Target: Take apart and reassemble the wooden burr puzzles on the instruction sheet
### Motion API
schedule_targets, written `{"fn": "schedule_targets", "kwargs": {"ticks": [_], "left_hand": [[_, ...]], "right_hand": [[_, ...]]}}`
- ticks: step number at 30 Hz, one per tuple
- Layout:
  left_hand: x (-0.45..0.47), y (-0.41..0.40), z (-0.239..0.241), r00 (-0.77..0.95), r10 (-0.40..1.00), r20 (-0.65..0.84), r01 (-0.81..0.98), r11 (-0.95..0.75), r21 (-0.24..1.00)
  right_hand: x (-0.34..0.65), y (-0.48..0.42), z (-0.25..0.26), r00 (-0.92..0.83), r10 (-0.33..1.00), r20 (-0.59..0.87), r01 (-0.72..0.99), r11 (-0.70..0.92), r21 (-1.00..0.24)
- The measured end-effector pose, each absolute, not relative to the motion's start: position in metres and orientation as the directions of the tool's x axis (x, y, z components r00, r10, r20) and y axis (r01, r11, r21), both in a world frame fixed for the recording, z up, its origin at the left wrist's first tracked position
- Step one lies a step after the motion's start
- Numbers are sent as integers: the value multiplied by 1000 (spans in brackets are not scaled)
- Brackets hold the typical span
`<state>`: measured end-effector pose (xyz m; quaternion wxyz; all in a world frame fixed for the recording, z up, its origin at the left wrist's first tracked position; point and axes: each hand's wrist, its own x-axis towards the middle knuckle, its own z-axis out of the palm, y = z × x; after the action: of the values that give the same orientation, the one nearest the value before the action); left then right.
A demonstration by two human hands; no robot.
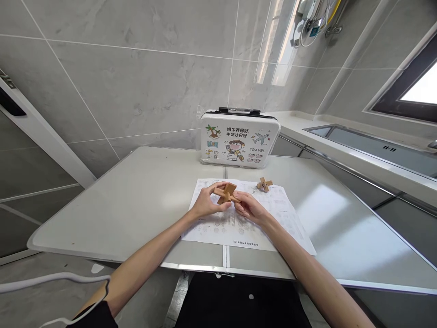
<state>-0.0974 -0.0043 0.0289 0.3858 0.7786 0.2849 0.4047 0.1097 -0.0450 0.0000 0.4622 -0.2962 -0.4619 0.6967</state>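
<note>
Between my two hands is a wooden interlocking puzzle (pixel 229 191), its brown bars crossing one another. My left hand (pixel 207 201) grips it from the left, fingers behind and thumb in front. My right hand (pixel 250 206) is closed on a bar at the puzzle's right side. Both hands are just above a white printed sheet (pixel 273 228) with small diagrams. A second wooden puzzle (pixel 264 184), a small star-like cross of bars, rests on the sheet's far right part. My fingers cover some of the held puzzle.
A pale folding table (pixel 136 205) with a centre seam lies under the sheet. At its back a white cartoon-printed case (pixel 239 139) stands upright in clear wrap against the tiled wall. A counter with a sink (pixel 382 146) runs along the right. A white cable (pixel 68 276) hangs at lower left.
</note>
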Motion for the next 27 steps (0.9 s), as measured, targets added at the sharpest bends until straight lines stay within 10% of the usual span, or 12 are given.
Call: {"fn": "schedule_targets", "kwargs": {"ticks": [18, 27], "left_hand": [[-93, 2, 18, 723, 684, 94, -52, -82, 995], [-88, 8, 13, 612, 777, 149, -250, 11, 968]], "right_hand": [[107, -45, 1, -318, 948, -7, -335, -119, -935], [95, -55, 7, -142, 967, 211, 133, 230, -964]]}}
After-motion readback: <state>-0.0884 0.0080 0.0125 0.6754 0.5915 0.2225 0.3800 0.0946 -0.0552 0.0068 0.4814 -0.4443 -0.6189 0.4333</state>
